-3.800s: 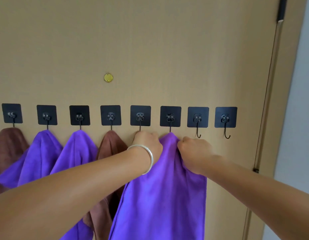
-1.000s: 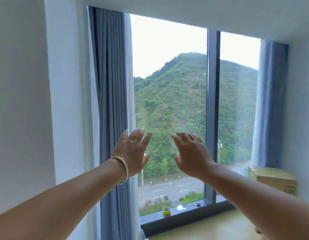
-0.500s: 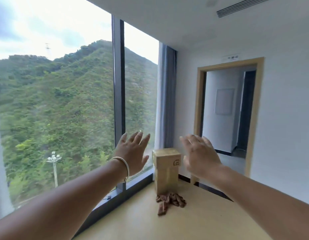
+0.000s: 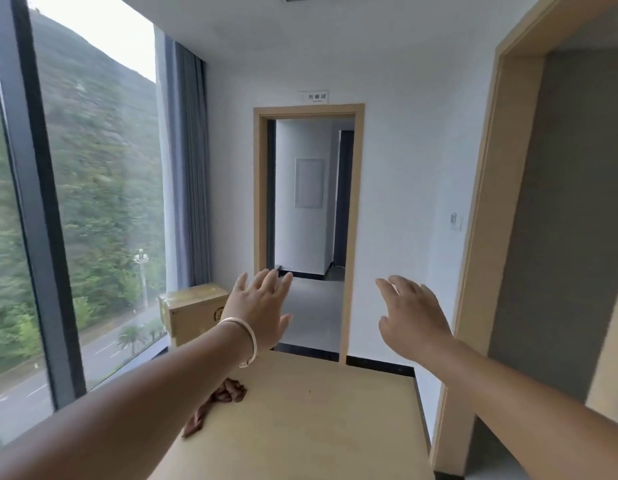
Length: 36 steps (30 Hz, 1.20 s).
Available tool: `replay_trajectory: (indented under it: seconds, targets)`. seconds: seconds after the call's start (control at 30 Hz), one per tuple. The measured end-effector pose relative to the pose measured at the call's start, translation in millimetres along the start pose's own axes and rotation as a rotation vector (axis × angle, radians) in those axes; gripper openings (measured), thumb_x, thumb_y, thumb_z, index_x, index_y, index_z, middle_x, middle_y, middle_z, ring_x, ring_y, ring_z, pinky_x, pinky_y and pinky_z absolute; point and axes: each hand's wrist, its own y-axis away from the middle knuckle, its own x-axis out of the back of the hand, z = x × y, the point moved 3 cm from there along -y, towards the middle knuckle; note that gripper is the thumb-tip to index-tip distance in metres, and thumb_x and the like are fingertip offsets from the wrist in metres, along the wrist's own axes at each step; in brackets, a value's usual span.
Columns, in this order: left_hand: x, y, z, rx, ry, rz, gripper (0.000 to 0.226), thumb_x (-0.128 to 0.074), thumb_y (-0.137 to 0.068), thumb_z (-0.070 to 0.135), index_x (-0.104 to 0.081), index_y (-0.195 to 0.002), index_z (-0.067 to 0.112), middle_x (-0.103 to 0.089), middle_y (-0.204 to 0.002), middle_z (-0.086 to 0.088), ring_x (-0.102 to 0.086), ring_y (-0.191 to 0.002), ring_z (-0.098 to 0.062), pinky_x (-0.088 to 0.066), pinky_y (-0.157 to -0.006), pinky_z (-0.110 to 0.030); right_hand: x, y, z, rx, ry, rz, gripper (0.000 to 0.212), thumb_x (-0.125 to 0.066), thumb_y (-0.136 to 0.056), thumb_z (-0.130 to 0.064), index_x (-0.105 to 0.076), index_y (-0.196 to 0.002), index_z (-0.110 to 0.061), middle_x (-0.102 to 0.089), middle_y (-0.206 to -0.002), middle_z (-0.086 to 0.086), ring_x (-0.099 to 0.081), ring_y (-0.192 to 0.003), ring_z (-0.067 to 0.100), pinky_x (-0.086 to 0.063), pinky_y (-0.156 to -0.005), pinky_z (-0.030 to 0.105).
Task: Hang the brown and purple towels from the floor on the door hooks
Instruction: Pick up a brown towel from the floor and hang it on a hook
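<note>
Down on the floor (image 4: pixel 335 410) ahead, the brown towel (image 4: pixel 219 401) is lying bunched under my left wrist, and I am holding both hands' fingers (image 4: pixel 266 278) spread and empty, aiming to stoop and gather it whole.

Both arms extend forward at mid-height. The left hand (image 4: pixel 262 311) is raised with fingers straight and spread, holding nothing; a silver bangle (image 4: pixel 247 341) sits on its wrist. The right hand (image 4: pixel 413 315) is likewise empty, fingers loosely extended. On the light wooden floor (image 4: pixel 318 420), near its left edge, lies a crumpled brown towel (image 4: pixel 217 401) — partly hidden by the left forearm. A cardboard box (image 4: pixel 193 315) stands in the far left corner, beside the grey curtain (image 4: pixel 188 174) and the large window (image 4: pixel 93 202). An open doorway (image 4: pixel 309 209) faces the viewer — a small sign (image 4: pixel 313 97) above it.
</note>
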Motion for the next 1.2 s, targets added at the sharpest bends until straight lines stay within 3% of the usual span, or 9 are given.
replay_trajectory:
  seconds: [0.27, 0.57, 0.87, 1.2]
  targets:
    - [-55.4, -119.2, 29.9, -0.128, 0.065, 0.051, 0.075, -0.033, -0.095, 0.055, -0.001, -0.153, 0.021, -0.018, -0.158, -0.005, -0.014, -0.146, -0.024, -0.011, -0.118, -0.05, -36.4, -70.8, 60.9, -0.117, 0.067, -0.004, 0.064, -0.041, -0.092, -0.025, -0.017, -0.151, -0.021, -0.021, -0.156, 0.003, -0.019, -0.143, 0.021, -0.015, -0.118, 0.041]
    - [-104.5, -252.3, 21.4, -0.183, 0.146, 0.1, 0.072, -0.033, -0.095, 0.056, -0.005, -0.152, 0.022, -0.017, -0.158, -0.004, -0.012, -0.146, -0.024, -0.011, -0.118, -0.05, -70.0, -184.5, 89.7, -0.19, 0.135, -0.016, 0.064, -0.04, -0.093, -0.028, -0.014, -0.152, -0.021, -0.017, -0.157, 0.003, -0.017, -0.144, 0.02, -0.013, -0.118, 0.039]
    - [-171.3, -338.6, 35.0, -0.218, 0.165, 0.059, 0.072, -0.035, -0.095, 0.054, -0.006, -0.152, 0.02, -0.024, -0.154, -0.003, -0.017, -0.144, -0.023, -0.013, -0.118, -0.049, -124.8, -249.0, 126.1, -0.222, 0.12, -0.06, 0.065, -0.042, -0.092, -0.025, -0.014, -0.151, -0.022, -0.015, -0.157, 0.002, -0.016, -0.144, 0.02, -0.009, -0.119, 0.04]
    - [-240.6, -454.4, 94.5, -0.24, 0.135, 0.023, 0.073, -0.034, -0.096, 0.054, -0.003, -0.152, 0.019, -0.021, -0.155, -0.004, -0.014, -0.145, -0.023, -0.011, -0.118, -0.049, -207.1, -341.1, 219.0, -0.214, 0.091, -0.074, 0.064, -0.042, -0.092, -0.026, -0.016, -0.151, -0.022, -0.016, -0.157, 0.002, -0.017, -0.143, 0.02, -0.011, -0.118, 0.039]
